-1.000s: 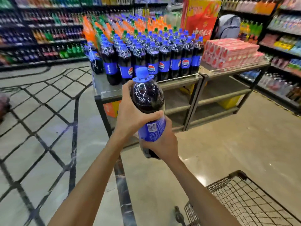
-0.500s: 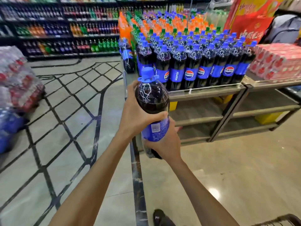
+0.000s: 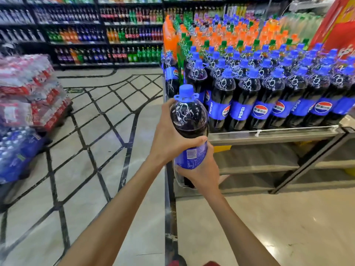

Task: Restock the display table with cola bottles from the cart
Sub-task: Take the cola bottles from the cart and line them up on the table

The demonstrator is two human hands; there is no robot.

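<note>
Drinks aisle, back shelving full. Display table sits right of centre, its top packed with upright stocked cola bottles in rows, with orange and green sodas behind. The held cola bottle is in the air, upright, just in front of the table's near-left corner and not yet on it. Left hand wraps the shoulder, thumb across the front at the label's top edge; right hand curls round the lower label, taking the weight. Blue cap is on. Likely step: set it down. A free slot probably lies at that corner, partly hidden, so can't confirm. Lift the base over the front rail, lower it straight, keep the right hand low until it stands, label forward, no knocking neighbours.
</note>
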